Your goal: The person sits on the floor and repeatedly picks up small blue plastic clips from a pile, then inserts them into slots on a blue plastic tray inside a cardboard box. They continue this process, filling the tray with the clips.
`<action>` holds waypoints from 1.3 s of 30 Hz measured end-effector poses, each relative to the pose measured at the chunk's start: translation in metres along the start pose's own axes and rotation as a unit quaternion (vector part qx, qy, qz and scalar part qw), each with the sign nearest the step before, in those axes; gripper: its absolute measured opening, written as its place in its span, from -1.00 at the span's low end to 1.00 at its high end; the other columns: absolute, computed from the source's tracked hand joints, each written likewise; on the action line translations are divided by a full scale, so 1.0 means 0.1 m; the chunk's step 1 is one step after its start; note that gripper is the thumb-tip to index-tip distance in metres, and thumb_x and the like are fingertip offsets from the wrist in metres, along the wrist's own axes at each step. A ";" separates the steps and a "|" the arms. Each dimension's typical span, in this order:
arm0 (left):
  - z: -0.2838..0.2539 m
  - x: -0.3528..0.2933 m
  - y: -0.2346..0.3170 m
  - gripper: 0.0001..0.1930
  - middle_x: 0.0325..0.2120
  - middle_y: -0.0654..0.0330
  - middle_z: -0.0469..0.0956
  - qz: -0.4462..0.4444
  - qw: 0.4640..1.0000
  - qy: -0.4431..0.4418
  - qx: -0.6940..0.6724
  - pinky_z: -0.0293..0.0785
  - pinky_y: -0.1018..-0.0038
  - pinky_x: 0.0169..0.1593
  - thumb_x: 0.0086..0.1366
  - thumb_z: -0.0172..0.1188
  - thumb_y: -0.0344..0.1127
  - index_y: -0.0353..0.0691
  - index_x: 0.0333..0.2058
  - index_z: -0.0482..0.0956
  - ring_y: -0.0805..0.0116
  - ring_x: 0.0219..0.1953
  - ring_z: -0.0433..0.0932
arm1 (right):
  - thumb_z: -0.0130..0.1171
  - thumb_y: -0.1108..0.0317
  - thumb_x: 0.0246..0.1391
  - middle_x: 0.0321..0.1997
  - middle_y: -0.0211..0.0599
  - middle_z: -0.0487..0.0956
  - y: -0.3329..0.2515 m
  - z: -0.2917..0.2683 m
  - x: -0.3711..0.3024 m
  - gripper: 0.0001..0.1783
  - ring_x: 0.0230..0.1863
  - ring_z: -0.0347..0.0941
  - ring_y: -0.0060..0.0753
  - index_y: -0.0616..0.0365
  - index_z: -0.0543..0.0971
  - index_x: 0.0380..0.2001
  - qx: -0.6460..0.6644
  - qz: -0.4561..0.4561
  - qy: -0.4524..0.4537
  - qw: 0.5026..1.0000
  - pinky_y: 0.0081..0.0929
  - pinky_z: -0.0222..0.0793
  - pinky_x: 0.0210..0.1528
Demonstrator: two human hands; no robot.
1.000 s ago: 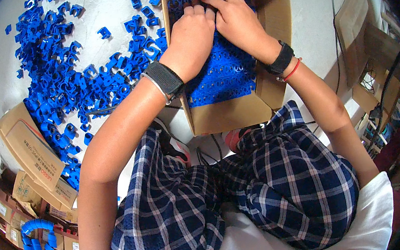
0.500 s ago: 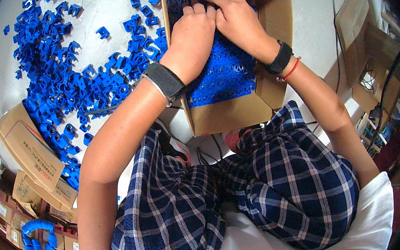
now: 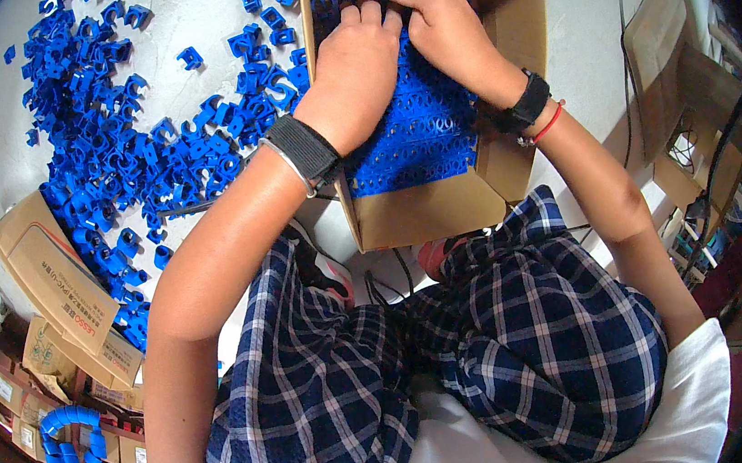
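Note:
A cardboard box (image 3: pixel 429 217) stands on the floor in front of my knees, with rows of blue plastic pipe clips (image 3: pixel 415 139) packed inside. Both my hands reach over its far part. My left hand (image 3: pixel 359 64) is closed on the blue pipe clips there, its fingers bent down and the tips hidden among them. Just to its right, my right hand (image 3: pixel 449 35) is also closed on the clips; its index finger stretches left toward the far row, while the other fingers curl out of sight. A small gap lies between the hands.
Many loose blue pipe clips (image 3: pixel 189 161) lie spread over the floor left of the box. An opened cardboard carton (image 3: pixel 56 276) sits at the left, and stacked boxes (image 3: pixel 5 392) stand beyond it. A black cable (image 3: pixel 627 65) runs along the floor at right.
My right hand has shifted slightly right and down, widening the gap from my left hand. My left hand has hardly moved.

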State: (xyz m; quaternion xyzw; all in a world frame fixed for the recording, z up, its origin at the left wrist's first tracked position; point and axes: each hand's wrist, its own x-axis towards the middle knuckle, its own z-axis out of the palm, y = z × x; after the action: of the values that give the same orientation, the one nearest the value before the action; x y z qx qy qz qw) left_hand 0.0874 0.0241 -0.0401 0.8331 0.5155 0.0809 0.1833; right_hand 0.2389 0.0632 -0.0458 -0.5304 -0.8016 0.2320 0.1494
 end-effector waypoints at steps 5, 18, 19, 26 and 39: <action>-0.05 -0.01 0.00 -0.56 -0.18 -0.01 0.43 0.002 1.000 -0.014 -0.022 0.57 0.29 -0.08 0.04 0.28 -0.36 -0.34 -0.07 0.44 0.05 -0.15 0.51 | 0.01 0.51 -0.09 -0.33 0.22 0.58 0.02 -0.01 0.03 -0.61 -0.26 0.52 0.20 0.15 0.68 -0.18 0.038 0.000 0.001 0.999 -0.07 0.45 -0.05; -0.15 0.00 0.03 -0.57 -0.23 0.05 0.47 0.019 1.000 -0.019 -0.014 0.62 0.38 -0.17 0.00 0.35 -0.30 -0.39 -0.16 0.49 0.09 -0.12 0.52 | -0.02 0.47 -0.03 -0.22 0.14 0.59 0.11 -0.03 0.05 -0.62 -0.18 0.55 0.11 0.11 0.67 -0.15 0.053 0.019 -0.032 0.998 -0.12 0.47 -0.02; -0.15 0.00 0.03 -0.55 -0.20 0.05 0.46 0.010 0.999 -0.033 -0.017 0.62 0.34 -0.15 0.01 0.33 -0.32 -0.38 -0.12 0.47 0.08 -0.12 0.52 | -0.02 0.47 -0.03 -0.23 0.14 0.60 0.10 -0.03 0.05 -0.62 -0.18 0.55 0.12 0.11 0.67 -0.15 0.039 0.003 -0.030 0.999 -0.10 0.47 -0.02; -0.11 0.02 0.04 -0.50 -0.16 0.03 0.43 -0.003 0.999 -0.050 -0.007 0.60 0.27 -0.09 0.03 0.29 -0.36 -0.36 -0.03 0.41 0.03 -0.13 0.52 | 0.03 0.43 -0.01 -0.26 0.16 0.59 0.04 -0.02 0.02 -0.63 -0.21 0.54 0.19 0.11 0.64 -0.11 -0.021 0.002 -0.018 1.000 -0.04 0.48 -0.06; -0.03 0.00 0.00 -0.54 -0.22 -0.08 0.42 -0.007 0.999 -0.013 -0.046 0.56 0.22 -0.07 0.04 0.28 -0.39 -0.31 -0.06 0.39 -0.04 -0.12 0.50 | 0.01 0.44 -0.03 -0.16 0.09 0.57 -0.02 0.02 -0.03 -0.62 -0.12 0.44 0.14 0.24 0.60 -0.11 -0.075 -0.030 -0.023 0.996 -0.09 0.38 0.05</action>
State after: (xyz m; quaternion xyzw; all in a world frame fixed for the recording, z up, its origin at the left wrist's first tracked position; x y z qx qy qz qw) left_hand 0.0867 0.0247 -0.0374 0.8210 0.5147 0.0924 0.2292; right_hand 0.2378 0.0590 -0.0465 -0.5103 -0.8354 0.1793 0.0974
